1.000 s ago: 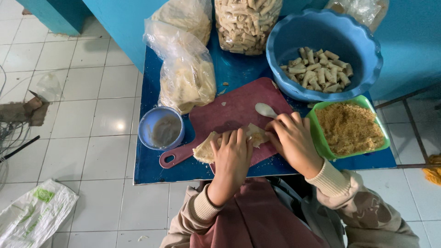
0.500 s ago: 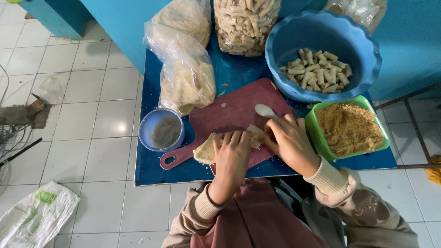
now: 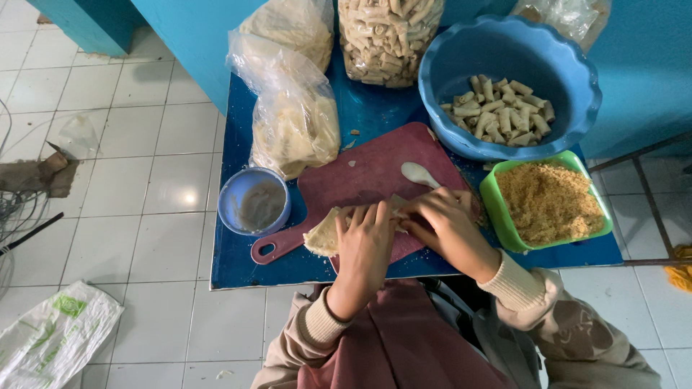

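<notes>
Blue covers the low desk that carries everything, and the red cutting board at its middle serves as the landmark. Behind the board stand a clear jar of rolled sticks and two plastic bags of pale wrappers. Behind and to the right of the board sits a large blue basin with finished rolls lying in it. Right of the board, touching its edge, is a green tub of golden crumbs. Left of the board is a small blue bowl of grey paste. A white spoon lies on the board's far part.

On the board's near edge lies a pale wrapper, partly folded. The left hand presses flat on it with fingers spread over the fold, and the right hand curls close around its right end, pinching the roll; what is inside is hidden.

As a judgement, the wrapper looks thin, so a hard pinch could tear it and let filling out. The right sleeve also sits near the green tub, and a wide elbow move could tip crumbs onto the desk.
</notes>
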